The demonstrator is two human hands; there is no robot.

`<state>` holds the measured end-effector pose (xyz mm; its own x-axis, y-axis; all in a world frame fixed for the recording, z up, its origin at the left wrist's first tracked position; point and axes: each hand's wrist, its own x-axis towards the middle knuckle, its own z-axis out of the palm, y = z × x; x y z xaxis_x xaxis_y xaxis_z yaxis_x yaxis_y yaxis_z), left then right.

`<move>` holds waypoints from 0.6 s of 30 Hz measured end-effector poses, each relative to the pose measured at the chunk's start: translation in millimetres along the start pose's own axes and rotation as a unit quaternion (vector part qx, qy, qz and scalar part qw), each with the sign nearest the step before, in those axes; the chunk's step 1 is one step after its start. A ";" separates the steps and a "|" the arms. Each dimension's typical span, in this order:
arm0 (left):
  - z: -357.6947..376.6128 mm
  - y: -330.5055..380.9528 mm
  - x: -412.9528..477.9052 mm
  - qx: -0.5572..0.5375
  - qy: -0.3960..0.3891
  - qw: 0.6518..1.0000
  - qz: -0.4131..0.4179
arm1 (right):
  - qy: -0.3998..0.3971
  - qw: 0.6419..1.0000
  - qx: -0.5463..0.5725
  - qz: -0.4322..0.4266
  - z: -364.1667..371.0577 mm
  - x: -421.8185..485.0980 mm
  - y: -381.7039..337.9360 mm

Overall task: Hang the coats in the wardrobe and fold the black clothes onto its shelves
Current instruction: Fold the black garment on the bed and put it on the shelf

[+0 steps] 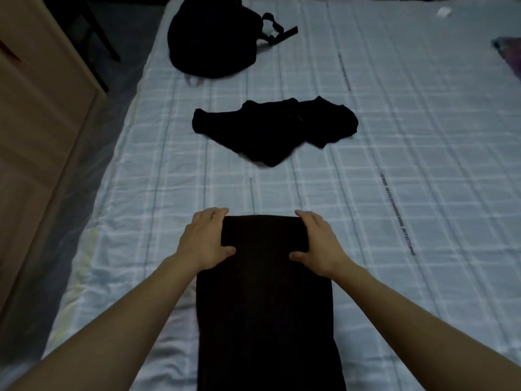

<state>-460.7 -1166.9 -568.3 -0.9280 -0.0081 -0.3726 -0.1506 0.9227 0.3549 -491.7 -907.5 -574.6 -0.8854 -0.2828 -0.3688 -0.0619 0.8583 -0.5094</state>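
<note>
A long dark garment (265, 300), folded into a narrow strip, lies on the bed and runs from the bottom edge of the view up to a folded far end. My left hand (204, 238) grips the left corner of that far end, thumb on top. My right hand (318, 241) grips the right corner the same way. Farther up the bed lies a crumpled black garment (273, 128). Near the head of the bed sits a bulky black heap (211, 40) with straps; I cannot tell whether it is a bag or a coat.
The bed (408, 165) has a pale blue checked sheet. A light wooden wardrobe panel (36, 122) stands along the left. A dark chair leg (98, 32) shows at the top left. A purple cloth (510, 52) lies at the right edge.
</note>
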 end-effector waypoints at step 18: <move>-73.3 32.6 -76.8 0.021 0.242 0.964 0.105 | 0.184 0.971 -0.108 -0.103 -73.3 -52.6 -67.8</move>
<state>-419.3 -1164.5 -465.3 -0.9885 0.0110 0.1508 0.0624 0.9380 0.3410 -474.7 -919.4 -463.7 -0.9463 -0.3199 0.0469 -0.3154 0.8811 -0.3525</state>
